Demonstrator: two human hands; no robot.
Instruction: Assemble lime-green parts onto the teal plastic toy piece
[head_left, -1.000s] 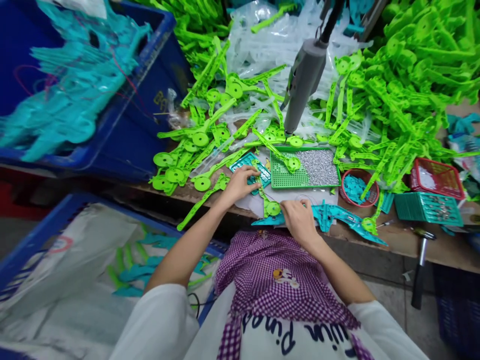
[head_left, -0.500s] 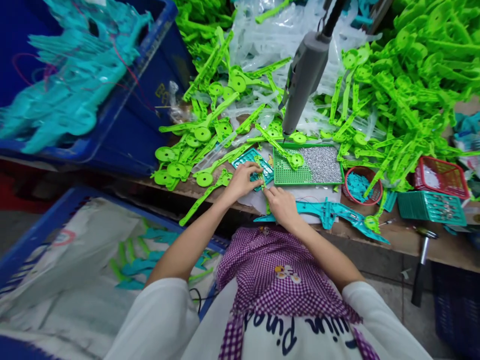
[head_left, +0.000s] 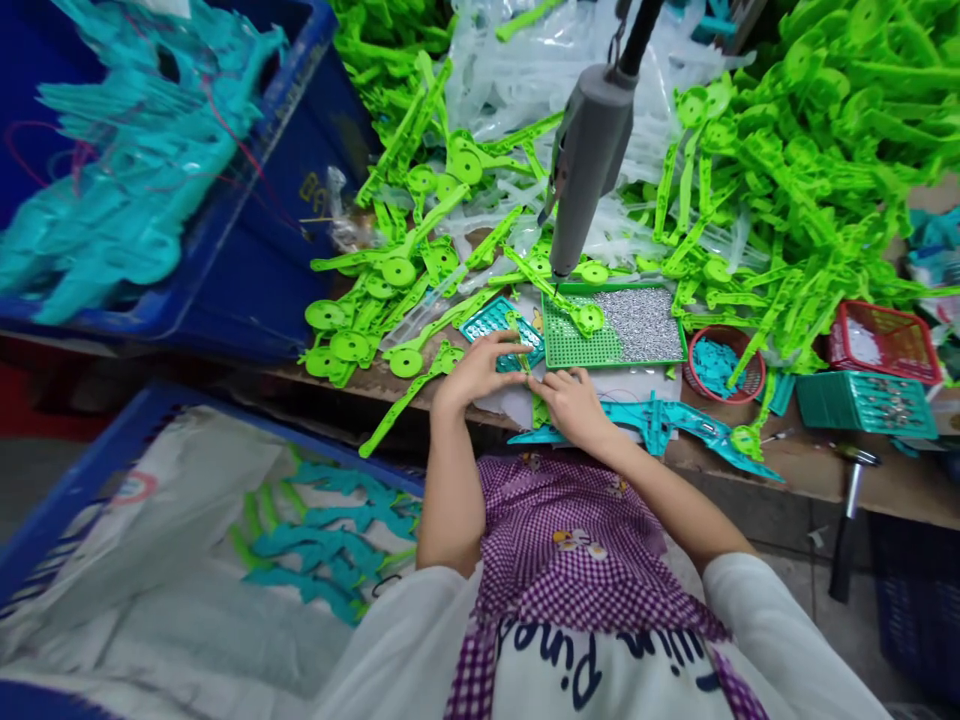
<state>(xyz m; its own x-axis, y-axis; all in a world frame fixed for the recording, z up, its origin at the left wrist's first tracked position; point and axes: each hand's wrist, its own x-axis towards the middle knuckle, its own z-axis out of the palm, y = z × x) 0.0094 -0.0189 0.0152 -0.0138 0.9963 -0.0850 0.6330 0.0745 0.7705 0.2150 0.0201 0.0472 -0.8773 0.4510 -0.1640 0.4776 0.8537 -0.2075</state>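
Observation:
My left hand (head_left: 480, 372) is curved around a small green plastic part (head_left: 523, 345), thumb and fingers gripping it over the teal tray (head_left: 495, 322). My right hand (head_left: 574, 405) touches the lower end of that part with its index finger and thumb, fingers bent together. Beneath my right hand lies a long teal plastic piece (head_left: 652, 420) with a green arm at its right end. Just beyond my hands, a green basket (head_left: 581, 345) holds many small silvery metal pieces, with a green arm lying across it. A grey electric screwdriver (head_left: 589, 165) hangs tip down above the basket.
Green plastic arms (head_left: 810, 180) heap along the back and right. Blue bins (head_left: 255, 230) stand at left. To the right are a round red basket (head_left: 756, 388), a red rectangular basket (head_left: 885, 370), stacked teal trays (head_left: 862, 402) and a hammer (head_left: 847, 520) over the table edge.
My left forearm has swung inward, its elbow closer to my body. Both hands remain at the small green part. The view has shifted slightly.

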